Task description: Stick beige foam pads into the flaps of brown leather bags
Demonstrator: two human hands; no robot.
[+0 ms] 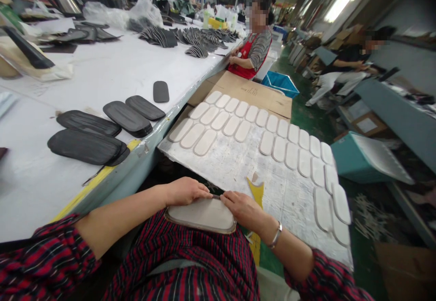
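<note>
An oval white panel with a dark edge (202,215) lies on my lap against a red plaid garment. My left hand (187,193) grips its far edge near the middle, fingers closed over the rim. Close beside it, my right hand (240,205) pinches the same edge toward the right end, with a bracelet on that wrist. The fingertips of both hands nearly meet at the dark edging. What lies under the panel is hidden.
Rows of similar white oval panels (220,120) lie on a grey board (238,169) ahead. Dark oval pieces (83,146) are stacked on the white table (85,82) at left. A yellow strip (256,191) crosses the board's near edge. A person in a red apron (248,51) sits beyond.
</note>
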